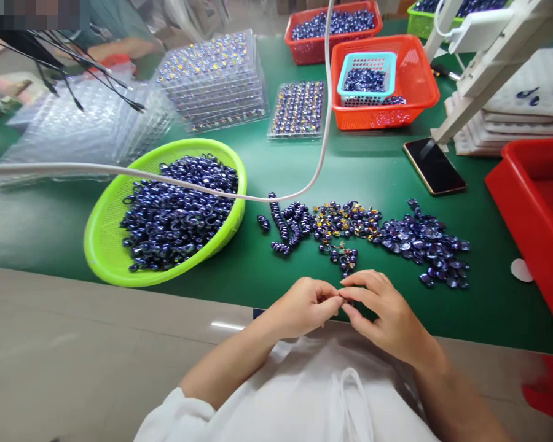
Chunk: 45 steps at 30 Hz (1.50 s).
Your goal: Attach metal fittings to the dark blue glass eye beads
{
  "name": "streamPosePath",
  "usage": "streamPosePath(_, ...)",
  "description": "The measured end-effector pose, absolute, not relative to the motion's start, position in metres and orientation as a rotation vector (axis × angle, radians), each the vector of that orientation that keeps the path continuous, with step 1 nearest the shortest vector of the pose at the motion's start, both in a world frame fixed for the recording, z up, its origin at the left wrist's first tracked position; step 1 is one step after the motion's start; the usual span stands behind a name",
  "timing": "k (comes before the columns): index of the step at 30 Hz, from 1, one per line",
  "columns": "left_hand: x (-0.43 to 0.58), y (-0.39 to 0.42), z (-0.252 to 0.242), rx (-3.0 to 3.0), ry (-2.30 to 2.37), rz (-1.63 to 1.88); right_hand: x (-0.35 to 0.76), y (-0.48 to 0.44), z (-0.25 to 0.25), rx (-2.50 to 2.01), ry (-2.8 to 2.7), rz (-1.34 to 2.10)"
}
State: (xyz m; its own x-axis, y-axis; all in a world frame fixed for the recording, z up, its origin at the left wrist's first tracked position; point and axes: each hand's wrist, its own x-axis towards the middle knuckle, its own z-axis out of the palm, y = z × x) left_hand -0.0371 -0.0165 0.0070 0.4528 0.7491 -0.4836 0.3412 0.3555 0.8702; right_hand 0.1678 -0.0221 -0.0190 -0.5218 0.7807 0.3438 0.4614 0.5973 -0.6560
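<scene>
My left hand [304, 305] and my right hand [381, 310] meet fingertip to fingertip at the near edge of the green table [276, 270]. Both are closed in a pinch on a tiny piece between them, too small to name. Just beyond the fingers lies a spread of small parts: dark blue rings in short rows [286, 224], a mixed pile with gold bits [345, 222], and flat dark blue pieces [426, 242]. A lime green basket [105, 255] full of dark blue rings sits to the left.
A white cable [320, 156] arcs over the table. An orange basket [412, 80] holds a small teal basket of beads. Stacked clear trays [212, 80], a phone [434, 166], a red bin [537, 209] and a white stand [488, 67] surround the work spot.
</scene>
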Motion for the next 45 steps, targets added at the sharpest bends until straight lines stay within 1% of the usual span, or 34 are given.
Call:
streamPosePath(6,-0.044,-0.010,0.011,1.027,1.052,0.381,0.167,-0.021,-0.022,-0.875,-2.165,0.682)
streamPosePath(11,-0.049,-0.015,0.005,1.060,1.081,0.439,0.161,-0.021,-0.019,-0.929,-2.141,0.707)
streamPosePath(13,-0.056,-0.016,0.002,1.229,1.201,0.567,0.162,-0.022,-0.016,-0.951,-2.127,0.740)
streamPosePath(17,-0.084,-0.006,-0.007,1.814,1.629,0.899,0.169,-0.022,-0.013,-0.989,-2.057,0.811)
streamPosePath(19,-0.099,0.002,-0.014,2.052,1.803,0.925,0.173,-0.023,-0.013,-1.006,-2.020,0.840)
streamPosePath(21,-0.109,0.008,-0.022,2.204,1.867,0.877,0.173,-0.023,-0.014,-1.015,-2.001,0.857)
streamPosePath(27,-0.101,0.009,-0.032,2.336,1.727,0.861,0.166,-0.024,-0.016,-1.005,-2.006,0.868)
streamPosePath(38,-0.085,0.010,-0.039,2.372,1.667,1.108,0.169,-0.025,-0.016,-1.040,-1.985,0.916)
streamPosePath(42,-0.083,0.008,-0.032,2.241,1.619,1.194,0.169,-0.027,-0.015,-1.069,-1.958,0.947)
streamPosePath(45,-0.076,0.000,-0.021,1.946,1.463,1.226,0.165,-0.027,-0.013,-1.143,-1.863,0.950)
